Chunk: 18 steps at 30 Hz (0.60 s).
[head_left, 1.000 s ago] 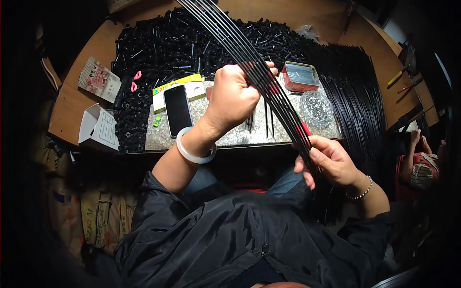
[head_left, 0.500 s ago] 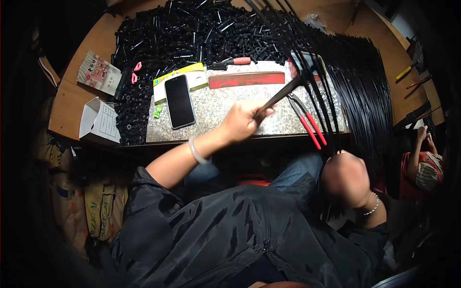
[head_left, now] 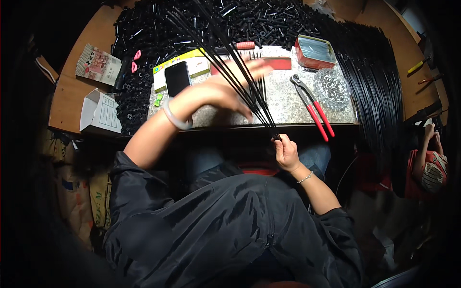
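My right hand (head_left: 287,153) is closed round the gathered lower ends of a bundle of thin black rods (head_left: 225,72), which look like umbrella ribs. It holds them just past the table's front edge, and they fan up and to the left. Shorter black rods branch off partway along. My left hand (head_left: 218,93) is blurred by motion, its fingers stretched out beside and partly behind the rods. Nothing shows in its grip. Pliers with red handles (head_left: 312,108) lie to the right of the bundle.
Small black parts (head_left: 192,24) are heaped along the back. Long black rods (head_left: 372,81) hang over the right side. A phone (head_left: 177,79), a red tin (head_left: 314,52), a clear glass dish (head_left: 332,89) and a white box (head_left: 101,113) lie about. Another person's hands (head_left: 430,134) show at far right.
My right hand has come left and up with the rods, which now lean left over the table. My left hand has let go of the dark rod-like piece and opened. The tin and glass dish are uncovered.
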Motion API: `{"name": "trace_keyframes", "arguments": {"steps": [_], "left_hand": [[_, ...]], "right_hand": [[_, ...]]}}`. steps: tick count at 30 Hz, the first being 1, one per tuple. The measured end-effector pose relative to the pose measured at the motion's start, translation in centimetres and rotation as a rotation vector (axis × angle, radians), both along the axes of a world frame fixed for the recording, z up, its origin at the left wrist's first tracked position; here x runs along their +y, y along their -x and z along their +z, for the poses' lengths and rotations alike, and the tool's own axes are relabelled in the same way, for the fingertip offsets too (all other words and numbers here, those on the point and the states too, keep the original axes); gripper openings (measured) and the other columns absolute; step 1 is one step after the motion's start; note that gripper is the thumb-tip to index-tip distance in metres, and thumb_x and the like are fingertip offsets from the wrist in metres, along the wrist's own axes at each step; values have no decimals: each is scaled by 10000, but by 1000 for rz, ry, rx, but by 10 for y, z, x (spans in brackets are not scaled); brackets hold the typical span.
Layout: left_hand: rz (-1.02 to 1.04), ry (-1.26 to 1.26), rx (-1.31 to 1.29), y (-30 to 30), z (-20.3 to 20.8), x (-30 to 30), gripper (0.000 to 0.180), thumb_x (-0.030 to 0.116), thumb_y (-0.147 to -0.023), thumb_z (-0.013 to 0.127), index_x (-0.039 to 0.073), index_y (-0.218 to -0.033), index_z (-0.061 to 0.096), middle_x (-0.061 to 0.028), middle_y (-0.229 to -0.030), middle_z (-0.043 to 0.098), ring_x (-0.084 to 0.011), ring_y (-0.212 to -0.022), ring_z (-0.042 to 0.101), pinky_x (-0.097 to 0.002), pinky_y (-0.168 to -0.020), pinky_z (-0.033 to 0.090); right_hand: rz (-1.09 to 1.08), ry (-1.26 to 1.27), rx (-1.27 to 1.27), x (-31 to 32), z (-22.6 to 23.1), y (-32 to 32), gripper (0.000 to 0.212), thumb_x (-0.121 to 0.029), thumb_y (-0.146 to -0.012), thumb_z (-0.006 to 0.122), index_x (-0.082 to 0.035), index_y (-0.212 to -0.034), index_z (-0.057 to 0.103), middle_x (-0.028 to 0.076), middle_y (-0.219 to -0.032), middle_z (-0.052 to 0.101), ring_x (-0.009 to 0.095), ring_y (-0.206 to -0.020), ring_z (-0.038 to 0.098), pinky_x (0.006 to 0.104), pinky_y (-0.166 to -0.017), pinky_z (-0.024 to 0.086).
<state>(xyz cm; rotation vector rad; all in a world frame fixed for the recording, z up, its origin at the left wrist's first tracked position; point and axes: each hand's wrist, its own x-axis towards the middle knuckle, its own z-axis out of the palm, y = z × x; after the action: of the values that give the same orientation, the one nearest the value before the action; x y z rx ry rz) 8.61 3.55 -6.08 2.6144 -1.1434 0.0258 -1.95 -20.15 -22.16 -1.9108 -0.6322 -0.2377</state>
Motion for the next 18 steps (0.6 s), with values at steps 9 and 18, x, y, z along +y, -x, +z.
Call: {"name": "trace_keyframes", "arguments": {"steps": [9,18], "left_hand": [[-206,286,-64,42,-83,-31,426,219,-835,612,246,-1251,526,-87,-1334,463,-345,-1314,322,-583,-1052,212],[-65,65,-159,55,-85,-28,659,250,-734,670,434,-1313,417,-172,-1415,329,-390,-1337,253,-605,-1049,206]], "right_hand": [[-118,570,37,-19,-12,4,336,-274,-860,594,26,-1001,534,209,-864,608,391,-813,593,450,-703,473],[0,508,64,-55,152,-92,152,-148,-814,655,-12,-881,659,119,-793,655,235,-683,621,306,-641,486]]}}
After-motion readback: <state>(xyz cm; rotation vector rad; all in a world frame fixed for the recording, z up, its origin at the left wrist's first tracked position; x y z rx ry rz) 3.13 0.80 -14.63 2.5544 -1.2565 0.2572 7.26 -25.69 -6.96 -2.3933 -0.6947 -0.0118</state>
